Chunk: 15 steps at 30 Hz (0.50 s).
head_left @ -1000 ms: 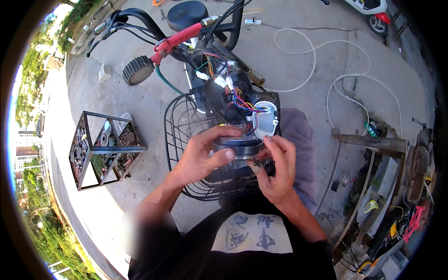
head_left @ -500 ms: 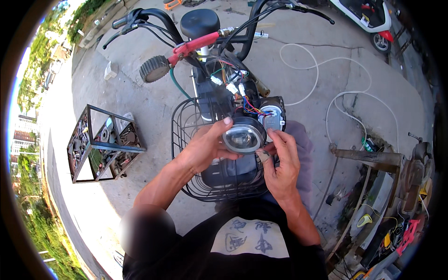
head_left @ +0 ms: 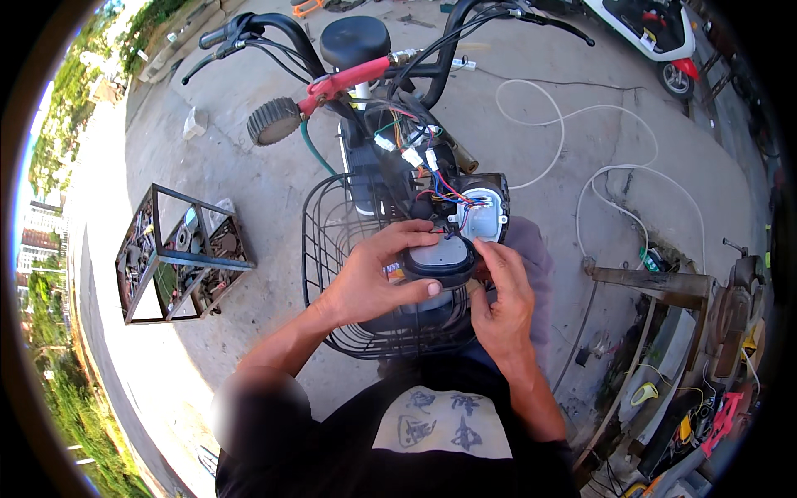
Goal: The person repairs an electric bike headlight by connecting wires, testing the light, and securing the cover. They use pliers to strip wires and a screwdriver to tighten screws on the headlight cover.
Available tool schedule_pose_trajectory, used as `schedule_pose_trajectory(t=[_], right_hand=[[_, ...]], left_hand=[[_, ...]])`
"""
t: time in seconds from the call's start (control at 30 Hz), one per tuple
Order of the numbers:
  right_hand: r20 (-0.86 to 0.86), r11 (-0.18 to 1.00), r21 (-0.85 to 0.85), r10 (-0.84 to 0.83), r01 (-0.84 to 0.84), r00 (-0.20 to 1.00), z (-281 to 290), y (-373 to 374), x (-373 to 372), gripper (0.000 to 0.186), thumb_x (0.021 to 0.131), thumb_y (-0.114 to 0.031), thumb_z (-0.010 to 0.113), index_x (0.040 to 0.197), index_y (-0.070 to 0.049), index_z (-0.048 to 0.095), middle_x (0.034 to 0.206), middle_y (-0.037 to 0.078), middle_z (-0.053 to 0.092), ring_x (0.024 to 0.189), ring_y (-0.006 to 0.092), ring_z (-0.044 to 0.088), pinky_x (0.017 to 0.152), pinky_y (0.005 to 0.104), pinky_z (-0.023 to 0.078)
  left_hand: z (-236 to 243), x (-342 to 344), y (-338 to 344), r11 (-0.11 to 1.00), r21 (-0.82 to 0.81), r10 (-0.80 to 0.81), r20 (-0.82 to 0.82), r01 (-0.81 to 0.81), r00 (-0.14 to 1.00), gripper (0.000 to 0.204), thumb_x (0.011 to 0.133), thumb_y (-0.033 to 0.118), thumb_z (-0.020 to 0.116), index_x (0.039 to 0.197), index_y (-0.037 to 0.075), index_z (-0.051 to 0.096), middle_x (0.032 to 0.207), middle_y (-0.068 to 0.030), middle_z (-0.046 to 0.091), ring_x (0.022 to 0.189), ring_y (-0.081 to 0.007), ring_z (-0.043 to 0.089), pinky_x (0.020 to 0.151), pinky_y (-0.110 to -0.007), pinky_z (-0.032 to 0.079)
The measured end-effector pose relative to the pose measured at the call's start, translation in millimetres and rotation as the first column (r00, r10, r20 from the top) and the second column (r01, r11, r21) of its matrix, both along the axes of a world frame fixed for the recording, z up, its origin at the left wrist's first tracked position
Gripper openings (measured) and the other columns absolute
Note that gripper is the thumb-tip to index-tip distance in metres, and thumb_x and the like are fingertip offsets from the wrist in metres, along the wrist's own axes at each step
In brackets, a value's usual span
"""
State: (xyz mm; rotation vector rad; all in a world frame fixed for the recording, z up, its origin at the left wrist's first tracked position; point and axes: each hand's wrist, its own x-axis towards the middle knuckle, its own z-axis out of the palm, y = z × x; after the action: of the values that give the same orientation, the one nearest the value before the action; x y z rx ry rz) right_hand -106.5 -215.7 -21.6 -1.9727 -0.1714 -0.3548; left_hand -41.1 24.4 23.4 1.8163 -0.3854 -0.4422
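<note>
Between my hands is an oval black-rimmed lamp unit (head_left: 438, 257), its flat grey back face up. My left hand (head_left: 378, 278) grips its left side, fingers along the top, thumb at the lower rim. My right hand (head_left: 501, 299) holds its right edge with fingertips and thumb, partly hidden by the unit. Just behind, a white plastic housing (head_left: 486, 219) sits with coloured wires and white connectors (head_left: 412, 157) running into it. The black wire basket (head_left: 309, 249) of the vehicle lies beneath my hands. Above are the handlebars (head_left: 303, 46), red metal bar (head_left: 344, 81) and black seat (head_left: 355, 37).
Left on the concrete stands a metal-framed crate (head_left: 166, 266) of parts; a white block (head_left: 195, 123) lies behind it. A white hose (head_left: 564, 141) loops across the ground. A scooter (head_left: 656, 37) is back right; a metal workbench (head_left: 652, 279) with tools and clutter is at right.
The lamp unit was edge-on, then tilted to show its clear lens; now its grey back faces up. My left thumb has moved from the top down to the lower rim.
</note>
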Motion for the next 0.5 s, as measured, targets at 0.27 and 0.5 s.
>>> schedule_pose_trajectory(t=[0.27,0.5], right_hand=[[-0.004,0.995,0.013,0.095,-0.095,0.996,-16,0,-19,0.062,0.087,0.02,0.064,0.146,0.0,0.071,0.144,0.02,0.067,0.128,0.04,0.072,0.104,0.0434,0.061],[0.037,0.995,0.04,0.092,-0.094,0.995,-24,2,-22,0.05,0.09,0.011,0.077,0.139,0.002,0.074,0.139,0.021,0.067,0.121,0.0381,0.073,0.098,0.043,0.062]], left_hand=[[-13,-9,10,0.939,0.326,-0.233,0.383,0.105,0.894,0.086,0.076,0.015,0.101,0.154,0.013,0.066,0.176,-0.0211,0.048,0.159,-0.0439,0.053,0.126,-0.052,0.051],[-16,-3,9,0.945,0.291,-0.252,0.362,0.148,0.897,0.077,0.082,0.021,0.099,0.149,0.007,0.065,0.173,-0.0226,0.05,0.159,-0.0457,0.053,0.126,-0.053,0.05]])
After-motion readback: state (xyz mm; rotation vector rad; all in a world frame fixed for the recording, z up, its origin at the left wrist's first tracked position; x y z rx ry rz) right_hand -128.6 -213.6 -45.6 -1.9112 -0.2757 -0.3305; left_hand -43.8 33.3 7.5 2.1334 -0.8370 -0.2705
